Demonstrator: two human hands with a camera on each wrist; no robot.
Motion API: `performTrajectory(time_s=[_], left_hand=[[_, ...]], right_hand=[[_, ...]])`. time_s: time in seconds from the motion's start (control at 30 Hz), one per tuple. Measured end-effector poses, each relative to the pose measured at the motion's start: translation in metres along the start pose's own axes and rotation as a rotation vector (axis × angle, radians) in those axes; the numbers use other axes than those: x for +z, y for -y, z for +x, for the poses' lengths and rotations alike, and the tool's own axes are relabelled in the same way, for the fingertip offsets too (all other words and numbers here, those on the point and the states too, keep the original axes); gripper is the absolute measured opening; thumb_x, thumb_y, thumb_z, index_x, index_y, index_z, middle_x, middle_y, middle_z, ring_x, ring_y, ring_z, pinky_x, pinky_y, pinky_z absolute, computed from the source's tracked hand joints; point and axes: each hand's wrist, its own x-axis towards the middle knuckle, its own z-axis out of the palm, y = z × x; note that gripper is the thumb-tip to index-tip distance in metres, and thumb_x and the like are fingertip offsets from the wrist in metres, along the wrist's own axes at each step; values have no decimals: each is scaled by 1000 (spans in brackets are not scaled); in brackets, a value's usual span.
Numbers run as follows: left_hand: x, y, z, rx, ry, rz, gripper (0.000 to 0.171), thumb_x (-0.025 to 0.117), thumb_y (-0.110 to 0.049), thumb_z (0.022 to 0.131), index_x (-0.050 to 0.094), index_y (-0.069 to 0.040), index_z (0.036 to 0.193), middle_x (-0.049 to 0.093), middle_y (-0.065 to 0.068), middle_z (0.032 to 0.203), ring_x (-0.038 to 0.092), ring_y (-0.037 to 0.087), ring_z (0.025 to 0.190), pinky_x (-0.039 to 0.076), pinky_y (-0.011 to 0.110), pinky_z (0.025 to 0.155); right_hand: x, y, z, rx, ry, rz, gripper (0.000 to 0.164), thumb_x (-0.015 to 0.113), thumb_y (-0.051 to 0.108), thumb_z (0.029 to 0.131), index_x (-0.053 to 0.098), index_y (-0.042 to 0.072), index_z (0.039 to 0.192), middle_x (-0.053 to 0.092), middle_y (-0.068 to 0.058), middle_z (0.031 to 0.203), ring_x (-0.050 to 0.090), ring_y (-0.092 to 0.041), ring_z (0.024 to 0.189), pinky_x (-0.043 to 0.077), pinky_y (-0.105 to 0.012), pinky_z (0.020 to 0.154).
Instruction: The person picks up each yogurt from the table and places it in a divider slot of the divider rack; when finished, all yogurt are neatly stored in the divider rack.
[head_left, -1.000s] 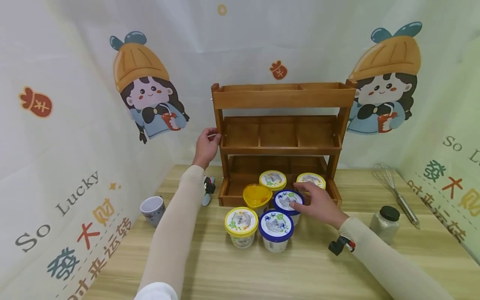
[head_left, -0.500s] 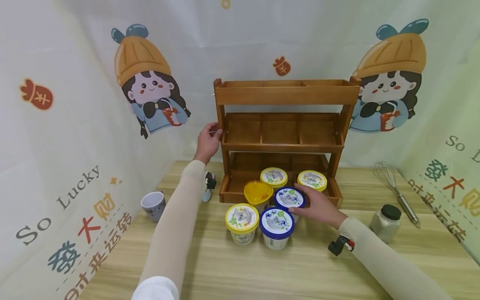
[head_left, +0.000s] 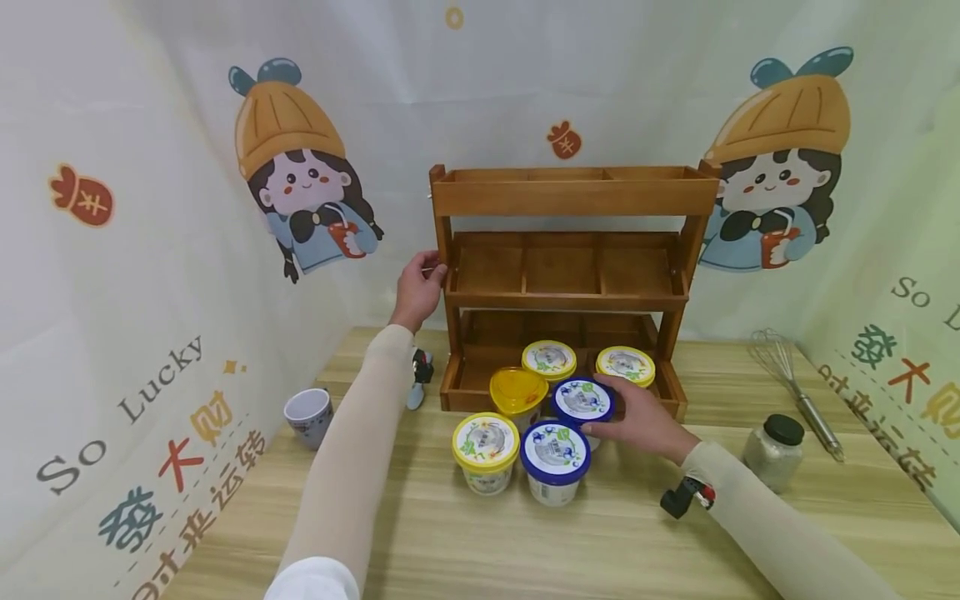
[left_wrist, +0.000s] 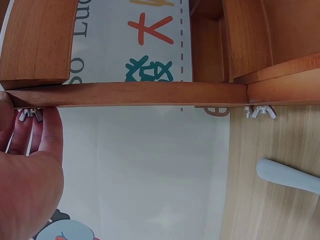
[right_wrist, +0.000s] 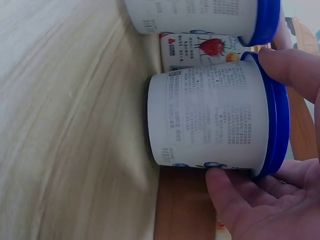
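In the head view my left hand [head_left: 419, 290] reaches to the left post of a brown wooden rack [head_left: 570, 197]. Its fingertips touch the post's outer side, around a metal wing nut [left_wrist: 31, 115] in the left wrist view. My right hand [head_left: 643, 418] grips a white tub with a blue lid [head_left: 582, 400], thumb on one side of the lid and fingers on the other. The right wrist view shows the tub's printed side [right_wrist: 210, 115]. A second blue-lidded tub [head_left: 555, 452] stands in front, with a yellow-lidded tub [head_left: 486, 442] to its left.
A yellow triangular-lidded cup [head_left: 517, 392] stands by the rack. Two yellow-lidded tubs, one left [head_left: 550, 358] and one right [head_left: 626, 365], overlap the bottom tier. A patterned cup [head_left: 308, 417] and a pale-handled utensil [head_left: 415, 395] lie left; a dark-lidded jar [head_left: 774, 452] and whisk [head_left: 802, 404] lie right.
My right hand's fingers and thumb have closed around the blue lid, and that tub has shifted slightly. My left hand stays at the rack's post.
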Motion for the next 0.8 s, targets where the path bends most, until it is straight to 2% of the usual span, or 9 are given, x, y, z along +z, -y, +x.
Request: performTrajectory(time_s=[0.1, 0.3, 0.4, 0.53, 0.8], left_hand=[[0, 0, 1, 2, 0, 0, 39, 57, -18, 111, 55, -4, 147, 61, 18, 141, 60, 34, 133, 54, 47, 110], [0, -1, -1, 10, 6, 5, 39, 56, -17, 111, 55, -3, 147, 61, 19, 141, 60, 34, 132, 54, 47, 110], [0, -2, -2, 10, 8, 7, 38, 56, -16, 111, 55, -3, 147, 61, 19, 141, 60, 34, 132, 54, 47, 109], [1, -2, -2, 10, 5, 10, 38, 55, -17, 111, 55, -3, 147, 61, 19, 141, 60, 34, 132, 54, 47, 109], [0, 0, -1, 16, 7, 36, 37, 55, -18, 111, 55, -4, 146, 61, 18, 139, 60, 34, 132, 54, 49, 110]], right_hand=[[-5, 2, -1, 8, -18, 3, 100, 86, 53, 85, 40, 5, 160, 52, -24, 156, 52, -47, 142, 44, -67, 116], [-23, 11, -5, -11, -56, 61, 96, 87, 42, 87, 39, 3, 160, 57, -25, 149, 61, -44, 131, 61, -50, 100], [-32, 17, -6, -15, -79, 77, 94, 87, 41, 88, 39, 2, 159, 54, -26, 150, 58, -46, 133, 62, -50, 99], [-41, 26, -6, -15, -105, 73, 95, 86, 41, 89, 37, 3, 161, 50, -26, 154, 53, -49, 138, 58, -56, 104], [-53, 42, 4, -39, -130, 80, 96, 85, 41, 90, 34, 6, 163, 47, -24, 157, 50, -48, 141, 54, -60, 108]])
